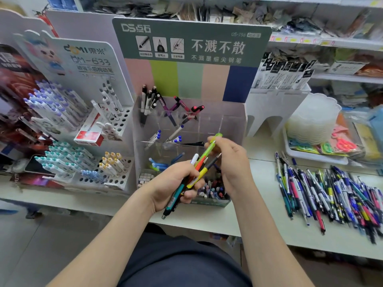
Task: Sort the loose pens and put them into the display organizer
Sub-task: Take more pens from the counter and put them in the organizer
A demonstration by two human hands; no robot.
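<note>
My left hand (174, 183) is closed around a bundle of pens (187, 179) of mixed colours, among them teal, yellow, orange and white. My right hand (230, 158) pinches a light green pen (209, 148) that rises out of that bundle. Both hands hover in front of the clear display organizer (230, 121) with its green header card. Its compartments hold black-and-white pens at the back left, pink and purple pens beside them, blue-capped pens in the middle row, and blue pens lower down. A heap of loose pens (331, 191) lies on the counter to the right.
A white pen stand (122, 125) full of blue, teal and yellow-capped pens fills the left. A red box (91, 133) rests on it. A white tray (315, 156) with scissors and plastic lids sits at the back right. Store shelves run behind.
</note>
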